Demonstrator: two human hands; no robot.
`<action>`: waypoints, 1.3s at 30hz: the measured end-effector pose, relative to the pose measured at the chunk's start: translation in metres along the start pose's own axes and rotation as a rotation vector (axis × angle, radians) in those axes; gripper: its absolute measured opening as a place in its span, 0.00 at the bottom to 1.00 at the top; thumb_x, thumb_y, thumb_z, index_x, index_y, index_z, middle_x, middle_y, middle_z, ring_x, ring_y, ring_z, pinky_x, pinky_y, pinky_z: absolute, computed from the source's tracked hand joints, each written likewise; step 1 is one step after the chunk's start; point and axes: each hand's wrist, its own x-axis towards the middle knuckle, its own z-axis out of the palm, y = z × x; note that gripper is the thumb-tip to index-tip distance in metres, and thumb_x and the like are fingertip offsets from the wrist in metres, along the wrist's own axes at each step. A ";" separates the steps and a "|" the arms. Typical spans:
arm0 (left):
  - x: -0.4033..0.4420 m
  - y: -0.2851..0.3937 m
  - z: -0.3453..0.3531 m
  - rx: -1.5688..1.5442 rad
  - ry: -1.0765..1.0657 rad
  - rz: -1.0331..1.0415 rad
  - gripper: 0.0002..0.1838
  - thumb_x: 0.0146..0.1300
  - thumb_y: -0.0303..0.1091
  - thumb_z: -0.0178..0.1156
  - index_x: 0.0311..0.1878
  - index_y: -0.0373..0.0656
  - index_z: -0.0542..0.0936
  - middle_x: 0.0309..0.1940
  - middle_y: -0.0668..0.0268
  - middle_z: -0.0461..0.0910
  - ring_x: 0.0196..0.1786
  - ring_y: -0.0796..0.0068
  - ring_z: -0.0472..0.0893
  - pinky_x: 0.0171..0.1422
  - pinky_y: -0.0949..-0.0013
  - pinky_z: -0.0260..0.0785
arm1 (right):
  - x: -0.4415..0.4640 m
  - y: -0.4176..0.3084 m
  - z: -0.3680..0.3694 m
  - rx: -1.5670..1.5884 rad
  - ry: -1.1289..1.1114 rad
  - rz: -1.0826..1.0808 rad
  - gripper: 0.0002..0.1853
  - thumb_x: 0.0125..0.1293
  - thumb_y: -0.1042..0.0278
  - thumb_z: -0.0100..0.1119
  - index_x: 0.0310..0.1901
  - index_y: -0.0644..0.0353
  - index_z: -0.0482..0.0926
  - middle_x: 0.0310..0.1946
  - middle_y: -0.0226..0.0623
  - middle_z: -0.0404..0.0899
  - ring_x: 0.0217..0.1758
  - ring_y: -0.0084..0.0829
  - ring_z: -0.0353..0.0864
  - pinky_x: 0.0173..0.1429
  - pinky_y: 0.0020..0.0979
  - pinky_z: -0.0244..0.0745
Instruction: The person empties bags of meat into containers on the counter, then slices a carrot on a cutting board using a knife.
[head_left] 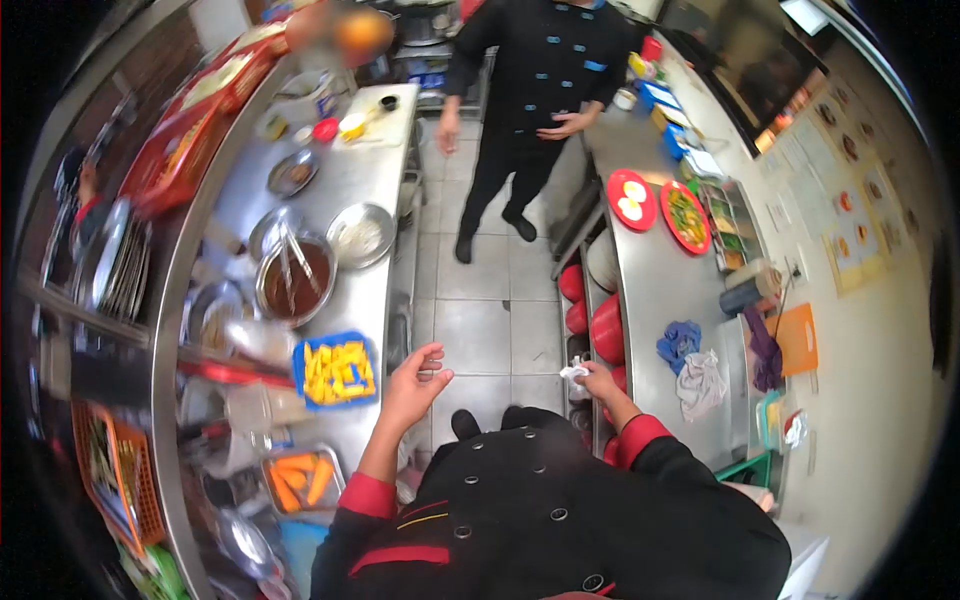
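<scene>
while the left hand (417,386) is held in the air above the floor, near the edge of the left steel counter (366,300), its fingers are loosely spread and a little bent. the right hand (598,381) is closed narrowly, with thumb and fingers pinching a white crumpled piece (574,371), which could be tissue or thin cloth; it is too small to tell surely. this piece is at the fingertips, beside the right steel counter (655,290) and close to the red bowls (607,328) stored under it.

on the left counter, near the left hand, there is a blue basket (340,404) filled with yellow cut pieces (338,370). behind it stands a bowl of brown sauce with tongs (287,268) in it. on the right counter, a blue cloth (680,343) lies just beside a whitish cloth (702,386). another person (555,75) in black stands ahead in the aisle.
</scene>
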 end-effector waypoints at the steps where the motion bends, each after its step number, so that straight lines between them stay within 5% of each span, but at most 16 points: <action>1: 0.017 0.004 -0.003 0.015 -0.040 0.016 0.28 0.66 0.29 0.70 0.68 0.41 0.74 0.58 0.61 0.82 0.55 0.73 0.81 0.57 0.68 0.78 | -0.004 0.001 -0.009 -0.174 0.071 -0.008 0.22 0.61 0.75 0.70 0.58 0.57 0.83 0.43 0.37 0.87 0.41 0.32 0.86 0.46 0.37 0.82; 3: 0.045 0.007 -0.003 0.021 -0.046 0.014 0.26 0.65 0.32 0.71 0.66 0.41 0.77 0.57 0.59 0.84 0.55 0.70 0.84 0.58 0.67 0.77 | 0.001 0.014 -0.025 -0.433 0.155 -0.062 0.21 0.58 0.73 0.73 0.54 0.57 0.86 0.41 0.38 0.89 0.42 0.31 0.88 0.46 0.37 0.82; 6: 0.084 -0.009 0.002 -0.051 -0.076 -0.039 0.26 0.65 0.31 0.72 0.65 0.39 0.77 0.56 0.59 0.84 0.55 0.71 0.83 0.59 0.68 0.77 | 0.084 0.122 -0.038 -0.253 0.127 0.040 0.22 0.56 0.71 0.74 0.54 0.58 0.85 0.42 0.39 0.89 0.42 0.31 0.88 0.46 0.37 0.82; 12: 0.143 -0.019 0.009 -0.122 -0.099 -0.148 0.26 0.68 0.27 0.69 0.67 0.39 0.74 0.55 0.59 0.82 0.55 0.74 0.82 0.60 0.69 0.76 | 0.149 0.059 -0.044 -0.488 0.097 0.047 0.21 0.54 0.68 0.75 0.52 0.57 0.86 0.39 0.39 0.89 0.42 0.34 0.89 0.47 0.37 0.82; 14: 0.165 -0.006 0.004 -0.062 -0.084 -0.192 0.26 0.68 0.27 0.68 0.67 0.39 0.74 0.56 0.60 0.82 0.55 0.74 0.82 0.62 0.70 0.75 | 0.198 0.039 -0.048 -0.547 -0.026 0.004 0.23 0.53 0.59 0.73 0.52 0.54 0.87 0.49 0.48 0.87 0.52 0.47 0.88 0.55 0.43 0.82; 17: 0.205 0.008 -0.004 -0.023 0.006 -0.198 0.25 0.68 0.28 0.68 0.67 0.39 0.75 0.54 0.60 0.82 0.54 0.74 0.81 0.60 0.70 0.75 | 0.274 -0.023 -0.047 -0.686 0.060 -0.311 0.18 0.56 0.55 0.67 0.42 0.59 0.87 0.45 0.53 0.85 0.50 0.55 0.85 0.55 0.50 0.80; 19: 0.226 0.008 -0.008 0.000 0.085 -0.170 0.24 0.69 0.28 0.68 0.66 0.39 0.75 0.54 0.60 0.82 0.52 0.74 0.81 0.60 0.70 0.75 | 0.300 -0.096 -0.047 -0.719 0.115 -0.276 0.18 0.56 0.55 0.67 0.39 0.63 0.85 0.43 0.57 0.83 0.51 0.58 0.83 0.54 0.52 0.79; 23: 0.252 -0.040 -0.013 -0.090 0.151 -0.224 0.23 0.68 0.27 0.68 0.65 0.38 0.76 0.50 0.62 0.83 0.51 0.75 0.81 0.60 0.71 0.75 | 0.344 -0.206 -0.030 -0.544 0.266 -0.443 0.23 0.57 0.55 0.70 0.45 0.66 0.81 0.42 0.62 0.80 0.49 0.62 0.83 0.52 0.51 0.80; 25: 0.260 -0.063 -0.011 -0.075 0.134 -0.299 0.22 0.68 0.27 0.69 0.63 0.38 0.77 0.48 0.64 0.82 0.50 0.76 0.81 0.59 0.72 0.75 | 0.365 -0.247 -0.018 -0.560 0.210 -0.311 0.27 0.51 0.60 0.75 0.51 0.59 0.76 0.44 0.54 0.84 0.48 0.52 0.86 0.51 0.45 0.81; 34: 0.322 -0.234 -0.035 -0.052 0.068 -0.431 0.21 0.65 0.32 0.71 0.59 0.41 0.79 0.40 0.67 0.86 0.43 0.75 0.83 0.54 0.70 0.75 | 0.422 -0.265 -0.020 -0.559 0.039 -0.386 0.21 0.46 0.61 0.79 0.42 0.50 0.82 0.36 0.45 0.86 0.43 0.45 0.87 0.49 0.42 0.81; 39: 0.357 -0.280 -0.046 0.148 0.082 -0.409 0.21 0.64 0.34 0.70 0.59 0.43 0.79 0.42 0.66 0.85 0.46 0.71 0.81 0.56 0.65 0.72 | 0.444 -0.300 -0.055 -0.549 0.126 -0.171 0.21 0.45 0.59 0.77 0.46 0.46 0.89 0.40 0.40 0.89 0.44 0.43 0.88 0.52 0.39 0.82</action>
